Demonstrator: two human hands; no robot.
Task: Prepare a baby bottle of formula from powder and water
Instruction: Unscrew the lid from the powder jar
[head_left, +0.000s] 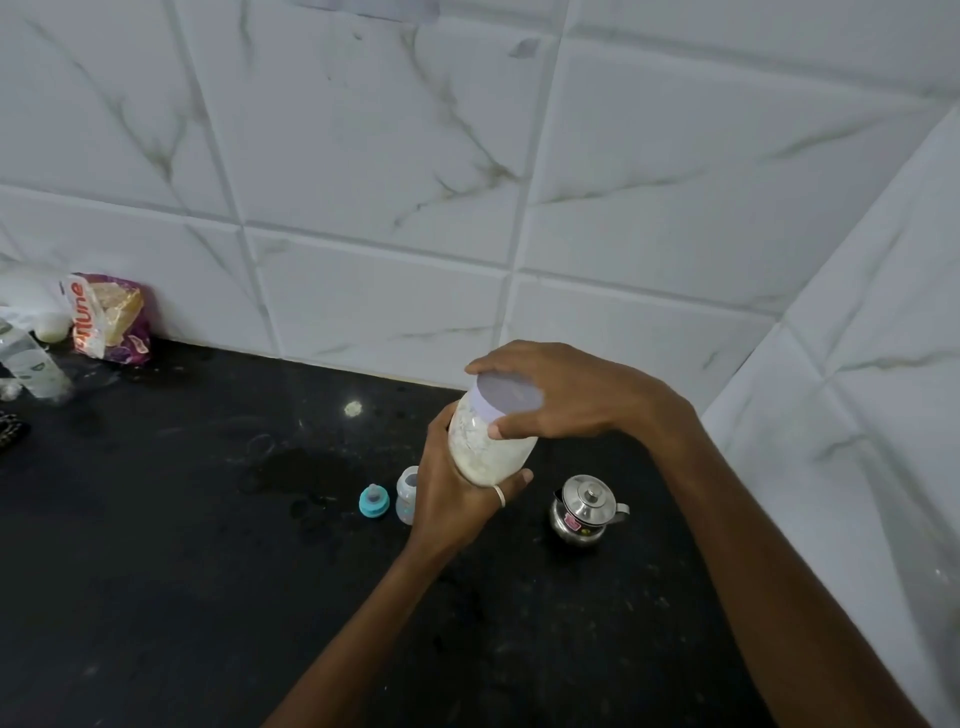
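Early stage, I'd say: left hand (457, 493) grips clear jar of white powder (491, 441) above black table (182, 571), right hand (561, 395) clamps its lid (506, 400). Small clear baby bottle (407, 493) uncapped, looks empty; powder & water still to add.

One head-worn camera looks forward and down from close above the dark bench (156, 571), facing the far tiled wall (363, 156), whose corner stands at the right.

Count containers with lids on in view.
2: the powder jar held above the counter by both hands, and the steel kettle on the counter at right. The left-edge clutter is too blurred to judge.
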